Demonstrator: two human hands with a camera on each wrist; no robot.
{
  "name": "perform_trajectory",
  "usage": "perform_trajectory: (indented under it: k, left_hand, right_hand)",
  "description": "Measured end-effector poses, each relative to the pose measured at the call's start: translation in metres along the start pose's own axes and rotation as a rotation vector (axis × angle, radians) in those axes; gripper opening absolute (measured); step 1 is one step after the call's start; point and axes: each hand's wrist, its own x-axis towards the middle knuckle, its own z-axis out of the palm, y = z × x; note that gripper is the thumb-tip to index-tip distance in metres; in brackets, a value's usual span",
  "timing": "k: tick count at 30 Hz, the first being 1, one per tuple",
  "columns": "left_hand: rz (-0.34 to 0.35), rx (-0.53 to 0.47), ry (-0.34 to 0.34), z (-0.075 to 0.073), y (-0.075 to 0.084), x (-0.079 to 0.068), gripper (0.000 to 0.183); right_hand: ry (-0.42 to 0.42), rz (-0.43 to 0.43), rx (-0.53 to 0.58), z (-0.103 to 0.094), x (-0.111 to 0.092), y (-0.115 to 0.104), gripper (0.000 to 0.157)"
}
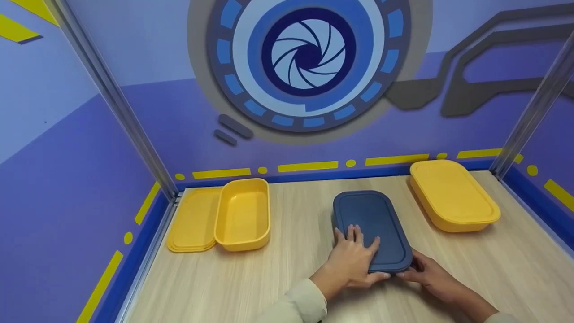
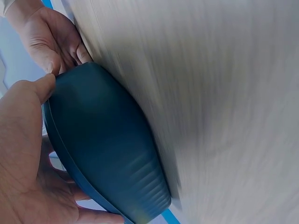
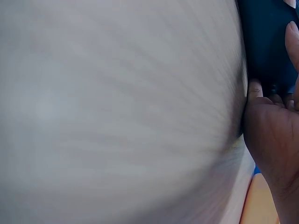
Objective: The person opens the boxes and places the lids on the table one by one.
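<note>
A dark blue lidded food container (image 1: 383,224) sits on the wooden table, its lid on top. My left hand (image 1: 350,260) rests on the lid with its fingers spread and fairly straight, and its thumb touches the front rim. At the near right corner, my right hand (image 1: 432,276) holds the container, fingers at the side and thumb at the front. From the left wrist, the container's ribbed side wall (image 2: 112,140) shows between the table and the lid. Only part of the right hand (image 3: 271,130) appears in the right wrist view, beside the dark wall.
An uncovered yellow container (image 1: 243,215) stands at the left, with a yellow lid (image 1: 195,220) beside it. A yellow container with its lid on (image 1: 455,193) stands at the back right. Printed panels (image 1: 148,116) and metal posts enclose the table (image 1: 296,224).
</note>
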Motion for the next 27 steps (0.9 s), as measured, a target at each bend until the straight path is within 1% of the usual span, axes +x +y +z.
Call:
perform_trajectory:
  k: [7,18,27]
  left_hand:
    - [-0.009,-0.009,0.000,0.0002,0.0018,0.0015,0.097]
    - [-0.015,-0.017,0.010,0.0001,0.0041,0.0007,0.092]
    - [-0.018,-0.027,0.008,0.0005,0.0043,0.0009,0.091]
  right_hand:
    - [0.008,0.015,0.005,0.0013,-0.0006,0.0009,0.095]
    - [0.021,0.017,-0.045,0.0011,-0.0003,0.0020,0.096]
    - [0.023,0.033,-0.042,-0.0011,0.0019,0.0007,0.098]
